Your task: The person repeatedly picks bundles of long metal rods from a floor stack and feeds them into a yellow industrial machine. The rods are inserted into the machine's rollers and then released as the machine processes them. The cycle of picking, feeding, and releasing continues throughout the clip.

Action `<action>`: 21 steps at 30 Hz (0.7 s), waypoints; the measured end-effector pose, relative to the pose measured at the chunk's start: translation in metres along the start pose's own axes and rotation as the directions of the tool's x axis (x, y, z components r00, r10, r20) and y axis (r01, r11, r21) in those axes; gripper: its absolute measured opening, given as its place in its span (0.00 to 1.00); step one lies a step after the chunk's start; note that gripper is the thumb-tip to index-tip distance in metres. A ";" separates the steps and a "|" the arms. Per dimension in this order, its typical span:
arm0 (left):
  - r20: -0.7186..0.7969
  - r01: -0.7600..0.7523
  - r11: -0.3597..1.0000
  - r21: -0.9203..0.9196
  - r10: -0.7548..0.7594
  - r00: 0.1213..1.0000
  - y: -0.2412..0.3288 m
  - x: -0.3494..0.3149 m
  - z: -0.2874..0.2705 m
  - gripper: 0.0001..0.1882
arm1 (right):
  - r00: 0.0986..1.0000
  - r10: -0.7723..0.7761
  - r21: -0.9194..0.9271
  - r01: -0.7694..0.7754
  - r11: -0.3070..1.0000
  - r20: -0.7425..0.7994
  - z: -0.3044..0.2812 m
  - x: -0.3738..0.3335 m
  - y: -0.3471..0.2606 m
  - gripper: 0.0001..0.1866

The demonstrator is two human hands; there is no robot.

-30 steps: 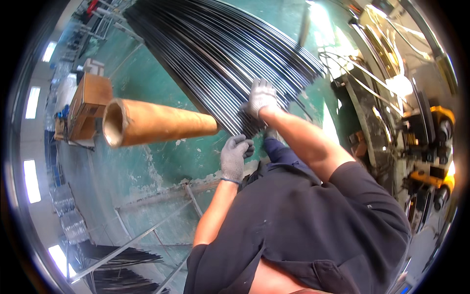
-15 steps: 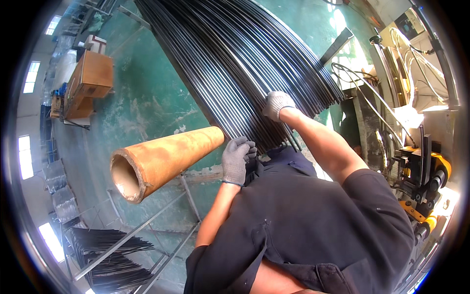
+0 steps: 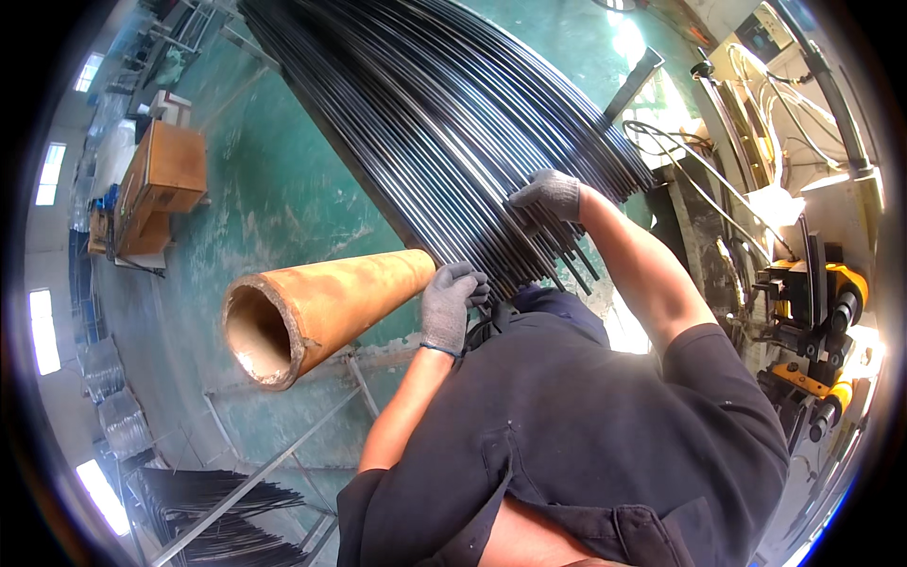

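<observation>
Long thin black metal rods (image 3: 416,142) lie side by side in a wide layer, running from the far left toward my waist. My right hand (image 3: 550,196), in a grey knit glove, is closed over some rods near their close ends; its thumb is hidden. Rod ends stick out below that hand at uneven lengths. My left hand (image 3: 452,304), gloved too, rests by the left edge of the rods with its fingers curled. Whatever lies inside those fingers is hidden. Just left of it is the narrow-looking end of a thick brown cardboard tube (image 3: 331,307).
A flat bar (image 3: 635,85) rises at the rods' right side. Machinery with yellow parts (image 3: 846,293) and looping cables stands at the right. Brown boxes (image 3: 175,170) are at the far left. More dark rods (image 3: 217,501) lie at the lower left beside a metal frame (image 3: 255,482).
My right hand has shifted slightly right and turned, its fingers now pointing left across the rods. Rod ends beneath it have moved a little. My left hand remains curled near the tube.
</observation>
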State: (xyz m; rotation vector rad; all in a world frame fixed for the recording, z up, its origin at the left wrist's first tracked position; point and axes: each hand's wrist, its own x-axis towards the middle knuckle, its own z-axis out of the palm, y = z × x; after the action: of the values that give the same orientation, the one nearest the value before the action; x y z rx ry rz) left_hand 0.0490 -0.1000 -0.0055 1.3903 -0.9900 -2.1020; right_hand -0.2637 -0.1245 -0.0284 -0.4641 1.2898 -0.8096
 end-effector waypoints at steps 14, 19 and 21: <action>0.112 -0.002 0.999 0.045 -0.003 0.994 0.001 0.003 0.000 0.15 | 0.935 -0.057 -0.509 -0.139 0.849 -0.349 0.046 -0.092 -0.014 0.20; 0.279 0.064 0.997 -0.042 -0.050 0.959 0.001 0.040 0.028 0.19 | 0.865 -0.036 -0.537 -0.278 0.796 -0.501 0.044 -0.196 0.080 0.23; 0.334 0.125 0.987 -0.098 -0.086 0.939 0.001 0.065 0.043 0.18 | 0.827 0.063 -0.494 -0.392 0.777 -0.558 0.061 -0.268 0.117 0.27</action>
State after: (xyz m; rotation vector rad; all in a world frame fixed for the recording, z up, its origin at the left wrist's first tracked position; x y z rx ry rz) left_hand -0.0164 -0.1309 -0.0338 1.0765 -0.9105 -2.4870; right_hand -0.1917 0.1452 0.0795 -0.5806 2.0873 -0.2874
